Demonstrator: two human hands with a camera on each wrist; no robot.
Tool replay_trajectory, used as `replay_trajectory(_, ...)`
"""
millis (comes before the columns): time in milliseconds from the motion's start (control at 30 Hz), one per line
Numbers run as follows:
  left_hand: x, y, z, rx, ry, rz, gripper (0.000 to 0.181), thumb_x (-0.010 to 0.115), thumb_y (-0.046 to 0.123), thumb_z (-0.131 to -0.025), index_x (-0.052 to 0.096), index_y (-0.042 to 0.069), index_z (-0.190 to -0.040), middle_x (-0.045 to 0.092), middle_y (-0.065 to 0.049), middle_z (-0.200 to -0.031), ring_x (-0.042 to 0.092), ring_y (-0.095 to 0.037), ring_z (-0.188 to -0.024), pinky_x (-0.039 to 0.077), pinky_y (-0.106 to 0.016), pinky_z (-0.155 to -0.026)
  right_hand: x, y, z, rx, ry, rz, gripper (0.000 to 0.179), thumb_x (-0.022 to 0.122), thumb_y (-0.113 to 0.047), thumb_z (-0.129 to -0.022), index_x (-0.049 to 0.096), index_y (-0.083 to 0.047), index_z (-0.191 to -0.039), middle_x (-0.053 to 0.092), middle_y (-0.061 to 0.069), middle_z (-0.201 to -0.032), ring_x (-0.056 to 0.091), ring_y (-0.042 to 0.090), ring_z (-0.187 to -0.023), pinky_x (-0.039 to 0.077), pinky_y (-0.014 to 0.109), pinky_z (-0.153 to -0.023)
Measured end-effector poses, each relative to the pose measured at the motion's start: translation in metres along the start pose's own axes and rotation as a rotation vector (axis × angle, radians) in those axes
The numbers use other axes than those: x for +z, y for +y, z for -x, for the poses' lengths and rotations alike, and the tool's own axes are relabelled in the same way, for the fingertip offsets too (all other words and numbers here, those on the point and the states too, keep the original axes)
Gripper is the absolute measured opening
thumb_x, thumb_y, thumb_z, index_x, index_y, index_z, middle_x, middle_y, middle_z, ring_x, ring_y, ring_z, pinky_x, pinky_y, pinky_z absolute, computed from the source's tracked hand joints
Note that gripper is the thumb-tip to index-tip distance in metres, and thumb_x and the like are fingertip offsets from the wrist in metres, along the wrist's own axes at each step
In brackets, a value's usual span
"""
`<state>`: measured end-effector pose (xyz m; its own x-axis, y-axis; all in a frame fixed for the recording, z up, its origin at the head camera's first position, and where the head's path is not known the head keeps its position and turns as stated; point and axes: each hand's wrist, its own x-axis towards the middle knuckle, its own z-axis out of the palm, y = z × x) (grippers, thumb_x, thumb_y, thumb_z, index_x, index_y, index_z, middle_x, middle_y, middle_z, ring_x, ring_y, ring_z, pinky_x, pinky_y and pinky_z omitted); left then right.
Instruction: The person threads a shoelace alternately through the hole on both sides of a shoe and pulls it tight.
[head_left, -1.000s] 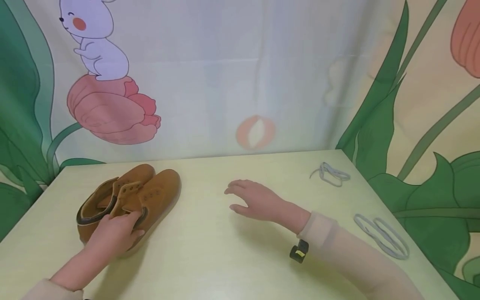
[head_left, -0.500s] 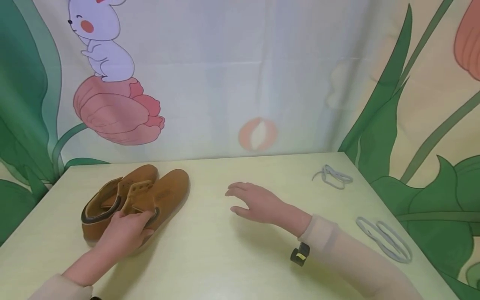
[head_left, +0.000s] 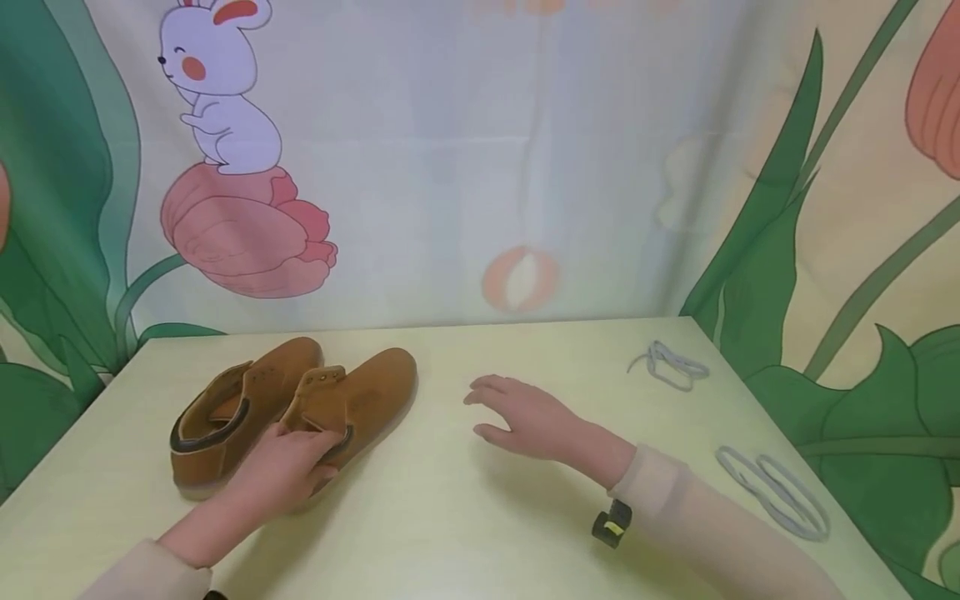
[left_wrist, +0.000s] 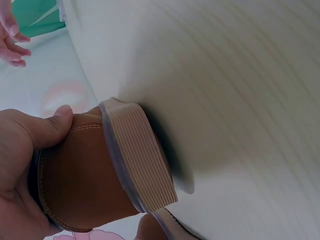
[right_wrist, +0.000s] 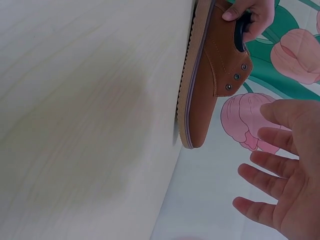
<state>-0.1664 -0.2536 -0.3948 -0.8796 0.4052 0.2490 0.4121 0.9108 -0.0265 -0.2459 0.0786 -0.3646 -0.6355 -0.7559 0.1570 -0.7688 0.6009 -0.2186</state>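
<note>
My left hand (head_left: 288, 467) grips a brown lace-less shoe (head_left: 378, 392) by its heel collar, fingers inside the opening and thumb on the outer side. In the left wrist view, the heel's ribbed tan sole (left_wrist: 142, 155) stands close over the table. Its toe points away and to the right. The matching brown shoe (head_left: 281, 375) sits just to the left, its dark-lined opening facing up. Over the middle of the table hovers my right hand (head_left: 528, 421), fingers spread and nothing in them. The right wrist view shows the held shoe's side, with metal eyelets (right_wrist: 237, 77), beyond those fingers.
Two grey shoelaces lie on the right of the pale table (head_left: 450, 533): a small bundled one (head_left: 675, 365) at the back and a looped one (head_left: 776, 492) nearer the front. A printed curtain (head_left: 420, 183) hangs behind the table's back edge.
My left hand has moved right with the gripped shoe, widening the gap from the other shoe. My right hand keeps nearly the same place over the table; the view has shifted slightly.
</note>
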Motion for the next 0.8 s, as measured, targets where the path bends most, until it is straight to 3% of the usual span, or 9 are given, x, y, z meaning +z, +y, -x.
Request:
replay_trajectory(533,0.006,0.014,-0.018,0.174,0.134,0.033,0.037,0.087,0.021,-0.075,0.075,0.014,-0.109,0.077,0.003,-0.095,0.065,-0.018,-0.086,0.047,-0.039,-0.077,-0.009,0.007,0.007,0.012,0.009,0.029,0.039,0.063,-0.025,-0.101,0.062,-0.006,-0.135,0.058,0.015,-0.147,0.057,0.030,-0.136,0.048,0.045,-0.112)
replay_trajectory(800,0.007,0.025,-0.028,0.257,0.134,0.061,0.037,0.087,0.020,-0.074,0.074,0.016,-0.109,0.075,0.006,-0.095,0.062,-0.015,-0.085,0.048,-0.039,-0.080,-0.010,0.011,0.013,-0.006,0.023,0.034,0.037,0.064,-0.022,-0.100,0.062,-0.006,-0.133,0.062,0.012,-0.141,0.059,0.028,-0.133,0.050,0.043,-0.110)
